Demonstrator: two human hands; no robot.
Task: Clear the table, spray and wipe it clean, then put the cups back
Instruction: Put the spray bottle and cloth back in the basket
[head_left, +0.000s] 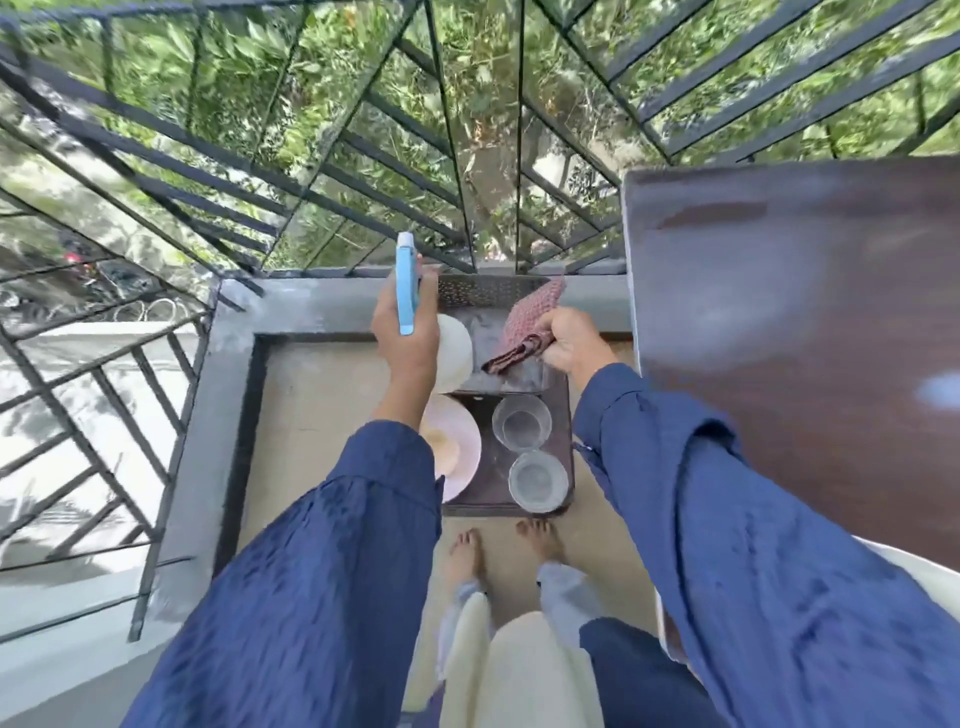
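Blue sleeves (322, 561) nearest cam. L hand (405, 338) grips blue spray bottle (406, 283) upright; R hand (569, 343) clutches pink cloth (530, 325). 2 glass cups (522, 422) + pink plate (457, 452) on small dark stand (563, 410) below; brown table (789, 322) to the right, streaky.

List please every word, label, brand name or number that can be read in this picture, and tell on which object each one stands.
No text can be read anywhere in this view.
Slim blue plastic spray bottle in the left hand: no label shows.
Pink knitted cloth in the right hand: no print.
Two clear glass cups, pale pink round plate and dark brown table top: plain, no marks.
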